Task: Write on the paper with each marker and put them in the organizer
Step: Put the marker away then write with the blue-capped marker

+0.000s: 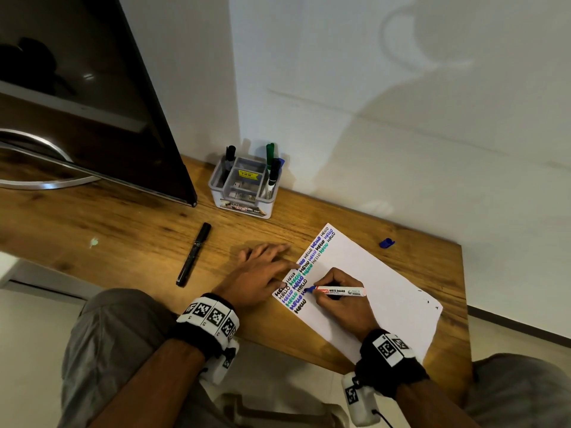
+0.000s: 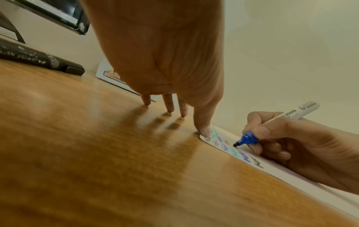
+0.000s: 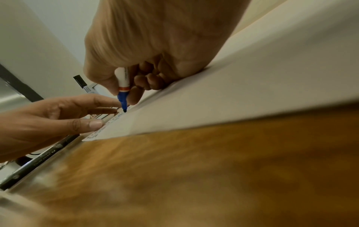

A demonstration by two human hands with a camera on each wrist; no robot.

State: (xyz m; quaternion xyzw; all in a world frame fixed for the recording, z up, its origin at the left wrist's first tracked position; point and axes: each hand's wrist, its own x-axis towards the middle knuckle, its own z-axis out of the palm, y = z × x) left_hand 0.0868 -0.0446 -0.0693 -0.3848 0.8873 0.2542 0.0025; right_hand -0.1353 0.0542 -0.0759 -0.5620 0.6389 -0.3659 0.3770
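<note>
A white paper [image 1: 370,282] lies on the wooden table [image 1: 123,230], its left edge filled with rows of "HELLO" in black, blue and green. My right hand [image 1: 335,291] grips an uncapped blue whiteboard marker [image 1: 340,291], tip touching the paper [image 2: 236,144] [image 3: 124,109]. My left hand [image 1: 262,273] lies flat with straight fingers, thumb and fingertips pressing the paper's left edge [image 2: 205,132]. The clear organizer [image 1: 244,186] stands by the wall, holding black, green and blue markers. A capped black marker [image 1: 194,254] lies on the table left of my left hand.
The blue cap [image 1: 387,242] lies on the table beyond the paper's far right edge. A dark monitor [image 1: 92,97] on a curved metal stand [image 1: 46,168] fills the left back. The white wall runs close behind the table.
</note>
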